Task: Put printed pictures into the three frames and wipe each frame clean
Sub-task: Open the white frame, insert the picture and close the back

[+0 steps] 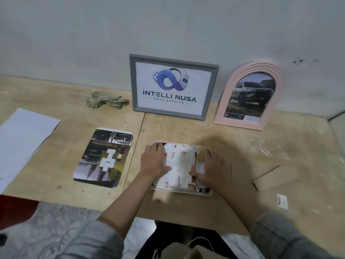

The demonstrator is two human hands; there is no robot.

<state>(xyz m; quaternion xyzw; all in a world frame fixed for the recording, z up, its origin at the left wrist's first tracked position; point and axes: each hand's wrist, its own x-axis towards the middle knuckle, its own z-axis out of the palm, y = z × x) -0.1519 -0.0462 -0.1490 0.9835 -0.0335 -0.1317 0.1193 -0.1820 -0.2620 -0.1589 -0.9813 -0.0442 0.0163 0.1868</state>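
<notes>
A white frame (207, 193) lies flat on the wooden table (186, 128) in front of me, with a printed picture (179, 163) inside it. My left hand (154, 160) presses flat on the picture's left side. My right hand (211, 168) presses flat on its right side. A grey frame (133, 81) holding a logo print leans against the wall at the back. To its right stands a pink arched frame (230, 94) with a car picture. Another printed picture (104, 157) lies loose to the left. A crumpled green cloth (104, 101) sits at the back left.
White paper sheets (22, 139) lie at the table's left edge. A brown backing board (276, 176) and clear plastic wrap (261, 148) lie to the right, with a small label (282, 201) near the front edge.
</notes>
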